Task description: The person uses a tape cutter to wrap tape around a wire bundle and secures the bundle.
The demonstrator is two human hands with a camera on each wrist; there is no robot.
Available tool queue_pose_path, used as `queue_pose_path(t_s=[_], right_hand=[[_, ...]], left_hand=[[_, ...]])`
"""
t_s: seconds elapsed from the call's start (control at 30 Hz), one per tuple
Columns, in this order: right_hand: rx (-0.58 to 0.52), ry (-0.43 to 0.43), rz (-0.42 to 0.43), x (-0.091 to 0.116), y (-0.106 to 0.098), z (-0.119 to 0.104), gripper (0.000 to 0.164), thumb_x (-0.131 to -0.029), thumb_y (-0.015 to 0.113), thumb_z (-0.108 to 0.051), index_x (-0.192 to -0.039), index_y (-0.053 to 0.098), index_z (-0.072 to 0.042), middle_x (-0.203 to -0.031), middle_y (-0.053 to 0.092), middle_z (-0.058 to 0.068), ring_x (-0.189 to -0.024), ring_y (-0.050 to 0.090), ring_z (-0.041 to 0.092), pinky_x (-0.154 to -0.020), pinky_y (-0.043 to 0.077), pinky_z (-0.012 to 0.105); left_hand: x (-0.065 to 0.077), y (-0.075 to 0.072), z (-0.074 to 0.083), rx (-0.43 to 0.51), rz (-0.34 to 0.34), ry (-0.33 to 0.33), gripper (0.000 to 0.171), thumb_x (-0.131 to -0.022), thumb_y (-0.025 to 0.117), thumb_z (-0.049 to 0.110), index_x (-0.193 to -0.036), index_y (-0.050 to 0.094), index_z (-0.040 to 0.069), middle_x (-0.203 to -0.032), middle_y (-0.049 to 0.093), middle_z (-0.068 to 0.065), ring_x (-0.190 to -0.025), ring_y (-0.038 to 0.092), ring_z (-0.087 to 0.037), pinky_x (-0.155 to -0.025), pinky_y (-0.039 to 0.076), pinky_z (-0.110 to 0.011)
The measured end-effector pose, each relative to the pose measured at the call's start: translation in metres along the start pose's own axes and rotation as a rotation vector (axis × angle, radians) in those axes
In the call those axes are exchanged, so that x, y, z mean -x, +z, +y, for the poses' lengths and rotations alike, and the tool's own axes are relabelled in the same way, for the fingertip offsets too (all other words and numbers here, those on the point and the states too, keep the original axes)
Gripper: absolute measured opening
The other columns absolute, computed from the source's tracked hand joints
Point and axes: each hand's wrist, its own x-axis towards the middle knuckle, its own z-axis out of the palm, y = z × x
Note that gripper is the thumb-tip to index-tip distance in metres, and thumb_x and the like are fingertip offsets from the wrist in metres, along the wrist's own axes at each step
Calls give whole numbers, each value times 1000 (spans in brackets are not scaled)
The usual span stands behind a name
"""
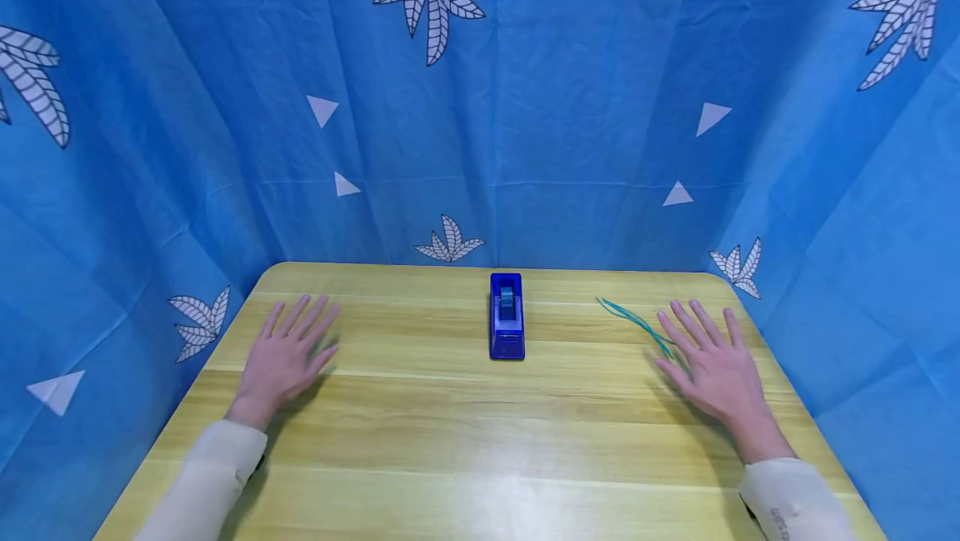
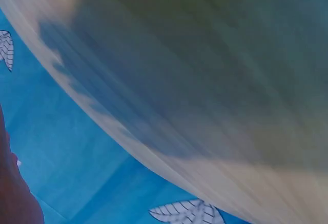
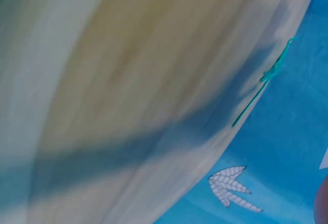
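In the head view the left hand (image 1: 282, 360) is spread, palm down, over the left side of the table, holding nothing. The right hand (image 1: 716, 370) is spread likewise on the right side, also with nothing in its grasp. Close to its fingertips lie thin green strands (image 1: 636, 320), partly hidden by that hand. The strands (image 3: 271, 73) also show at the table's edge in the right wrist view. A blue tape dispenser (image 1: 507, 341) with a roll of tape (image 1: 507, 301) stands between the hands, near the back edge. Only a sliver of the left hand (image 2: 18, 193) appears in the left wrist view.
The light wooden table (image 1: 420, 433) has rounded back corners. A blue curtain (image 1: 585, 49) with white leaf and triangle prints hangs behind it and along both sides. Both forearms wear pale sleeves (image 1: 206, 474).
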Motion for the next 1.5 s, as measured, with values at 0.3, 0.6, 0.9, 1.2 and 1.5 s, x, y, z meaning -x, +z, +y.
queue_pose_path(t_s=[0.3, 0.6, 0.9, 1.2, 1.5], right_hand=[[-23, -13, 33, -13, 2, -15, 74, -102, 39, -67, -160, 39, -22, -170, 32, 5, -158, 23, 32, -129, 1, 57], [-21, -17, 17, -25, 2, -29, 74, -100, 45, -65, -159, 41, -21, -170, 31, 4, -159, 22, 31, -129, 2, 58], [-41, -37, 46, -42, 5, -41, 76, -99, 47, -65, -160, 39, -21, -169, 34, 6, -156, 28, 36, -129, 1, 57], [-97, -46, 65, -68, 5, -58, 72, -98, 55, -57, -158, 44, -20, -169, 33, 4, -156, 28, 34, -126, 13, 62], [-123, -32, 12, -103, 6, -76, 73, -100, 58, -52, -162, 36, -20, -168, 35, 8, -157, 26, 32, -128, 10, 58]], left_hand=[[-19, 7, 27, 53, 34, -6, 71, -98, 61, 47, -160, 39, 20, -167, 37, -8, -154, 32, -36, -128, 14, -57], [-36, 9, 49, 78, -2, -20, 69, -101, 58, 47, -162, 35, 23, -169, 34, -6, -156, 28, -33, -129, 12, -55], [-56, 8, 78, 156, 6, -28, 69, -103, 55, 47, -163, 32, 24, -168, 35, -6, -154, 34, -34, -127, 18, -56], [-74, 0, 125, 416, -58, -104, 64, -107, 50, 46, -164, 29, 27, -163, 43, -5, -144, 46, -35, -117, 35, -61], [-87, -11, 174, 780, -68, -194, 54, -108, 55, 38, -157, 44, 21, -140, 65, -9, -132, 56, -33, -111, 40, -65]])
